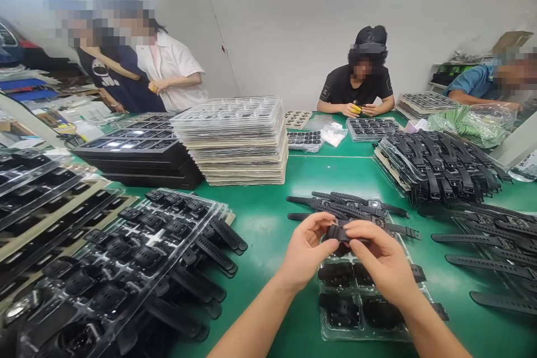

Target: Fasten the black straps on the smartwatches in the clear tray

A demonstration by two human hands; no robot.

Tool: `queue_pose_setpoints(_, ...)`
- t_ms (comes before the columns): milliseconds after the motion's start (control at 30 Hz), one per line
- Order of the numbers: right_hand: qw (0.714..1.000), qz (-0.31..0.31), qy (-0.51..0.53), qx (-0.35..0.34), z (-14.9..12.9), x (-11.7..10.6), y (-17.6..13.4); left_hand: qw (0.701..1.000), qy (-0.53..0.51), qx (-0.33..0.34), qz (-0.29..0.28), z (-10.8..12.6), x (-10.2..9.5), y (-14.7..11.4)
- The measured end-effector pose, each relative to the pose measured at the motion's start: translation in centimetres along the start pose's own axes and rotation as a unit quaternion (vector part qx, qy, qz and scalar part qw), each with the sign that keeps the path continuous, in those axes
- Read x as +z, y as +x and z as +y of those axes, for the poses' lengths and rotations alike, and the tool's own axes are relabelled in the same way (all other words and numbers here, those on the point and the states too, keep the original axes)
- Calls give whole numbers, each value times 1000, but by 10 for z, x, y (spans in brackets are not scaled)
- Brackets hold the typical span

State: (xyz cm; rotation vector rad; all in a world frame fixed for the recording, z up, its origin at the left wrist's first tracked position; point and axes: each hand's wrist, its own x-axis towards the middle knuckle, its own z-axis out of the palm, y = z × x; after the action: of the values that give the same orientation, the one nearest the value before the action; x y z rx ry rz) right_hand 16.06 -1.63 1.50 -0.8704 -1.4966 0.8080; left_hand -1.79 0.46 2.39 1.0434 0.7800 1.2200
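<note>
Above a clear plastic tray (364, 333), my left hand (305, 249) pinches one side of a black watch strap (338, 232) between thumb and fingers. The other side of that strap is gripped by my right hand (380, 257), fingers bent over it. Whether a watch body is attached is hidden by my fingers. Compartments under my hands hold black watches (340, 307) with folded straps. Just beyond my fingers, more watches (356, 206) lie with straps spread out flat.
Left stands a tray stack of strapped watches (145, 257). Ahead is a tall stack of clear trays (235, 142) beside black trays (130, 148). Watches are piled at right (444, 165) on the green table (268, 235). A co-worker (356, 86) sits opposite; other people are around.
</note>
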Motion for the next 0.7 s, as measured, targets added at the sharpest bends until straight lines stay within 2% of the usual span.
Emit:
queue_pose_setpoints(67,1000,-12,-2,4,0,0,0,1000,-7,-12,3,0,1,1)
queue_pose_setpoints(233,999,6,-26,26,1,1,-2,1000,12,-3,25,2,1,1)
queue_pose_setpoints(433,999,2,-39,-20,-2,-5,2,1000,9,13,16,2,-1,0)
queue_pose_setpoints(567,994,19,-91,-61,-1,-1,1,998,41,19,41,3,0,-1)
queue_pose_setpoints(700,989,43,-122,-70,-1,4,-1,994,89,32,56,5,1,-2)
